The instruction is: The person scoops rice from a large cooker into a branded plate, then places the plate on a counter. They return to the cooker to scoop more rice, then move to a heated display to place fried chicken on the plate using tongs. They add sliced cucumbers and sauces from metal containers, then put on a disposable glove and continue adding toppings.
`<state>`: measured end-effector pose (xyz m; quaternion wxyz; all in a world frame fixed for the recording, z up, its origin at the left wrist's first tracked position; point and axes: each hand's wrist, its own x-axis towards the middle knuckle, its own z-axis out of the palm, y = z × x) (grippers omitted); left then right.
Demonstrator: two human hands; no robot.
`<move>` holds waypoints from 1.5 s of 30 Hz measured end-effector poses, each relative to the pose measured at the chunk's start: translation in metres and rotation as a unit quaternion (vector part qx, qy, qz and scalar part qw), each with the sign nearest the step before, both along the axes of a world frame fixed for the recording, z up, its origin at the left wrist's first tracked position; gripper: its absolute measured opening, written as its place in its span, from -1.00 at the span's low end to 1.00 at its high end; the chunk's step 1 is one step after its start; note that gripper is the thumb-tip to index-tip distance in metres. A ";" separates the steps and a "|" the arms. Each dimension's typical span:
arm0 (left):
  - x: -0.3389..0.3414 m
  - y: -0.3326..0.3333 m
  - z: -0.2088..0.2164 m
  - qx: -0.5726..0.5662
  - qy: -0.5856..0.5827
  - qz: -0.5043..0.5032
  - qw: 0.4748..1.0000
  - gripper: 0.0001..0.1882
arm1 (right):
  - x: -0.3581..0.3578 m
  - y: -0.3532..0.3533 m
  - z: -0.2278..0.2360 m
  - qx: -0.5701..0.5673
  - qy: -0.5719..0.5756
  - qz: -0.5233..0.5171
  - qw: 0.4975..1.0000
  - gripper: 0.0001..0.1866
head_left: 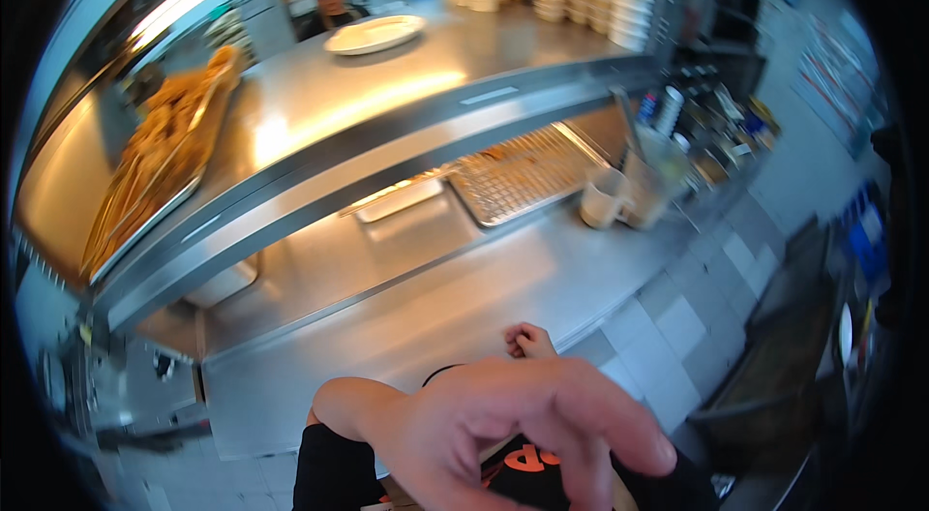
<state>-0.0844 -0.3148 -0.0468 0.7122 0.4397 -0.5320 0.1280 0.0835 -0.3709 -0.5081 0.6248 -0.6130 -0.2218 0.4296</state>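
Black sleeve (331,467) is worn on the left arm; the left hand (542,405) is raised close to the camera, fingers bent and parted. Just beyond these, the right hand (527,343) is seen against the steel counter (387,337), fingers curled inward; whether anything is gripped, or the counter touched, cannot be told. Farther past the fingers, to the right, a white pitcher (600,201) is stood on the counter, with a wire rack (527,172) to its left. Beyond, on a raised shelf (368,90), browned food (174,124) is placed well left of the fingers, an oval plate (375,33) ahead. Another person (329,19) is partly seen behind.
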 end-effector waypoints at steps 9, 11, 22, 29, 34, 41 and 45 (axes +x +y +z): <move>0.013 -0.026 0.001 -0.017 0.101 -0.174 0.980 -0.60 | -0.039 -0.065 0.001 0.020 0.001 -0.143 0.990 -0.73; 0.024 -0.023 0.003 0.047 0.096 -0.155 0.982 -0.58 | -0.046 -0.102 -0.012 -0.029 0.012 -0.194 0.981 -0.73; 0.149 -0.119 -0.094 0.227 0.236 0.093 0.940 -0.50 | -0.128 -0.395 -0.194 -0.510 0.089 -0.239 0.822 -0.79; 0.259 -0.156 -0.210 0.249 0.365 0.093 0.892 -0.71 | -0.145 -0.516 -0.179 -0.414 0.264 -0.447 0.748 -0.77; 0.306 -0.159 -0.279 0.101 0.595 0.098 0.792 -0.71 | -0.079 -0.532 -0.170 -0.296 0.293 -0.549 0.725 -0.85; 0.452 -0.219 -0.325 0.125 0.575 0.087 0.804 -0.35 | 0.072 -0.559 -0.167 -0.198 0.298 -0.579 0.733 -0.74; 0.568 -0.286 -0.302 0.135 0.573 0.024 0.808 -0.38 | 0.195 -0.611 -0.122 -0.052 0.304 -0.673 0.672 -0.69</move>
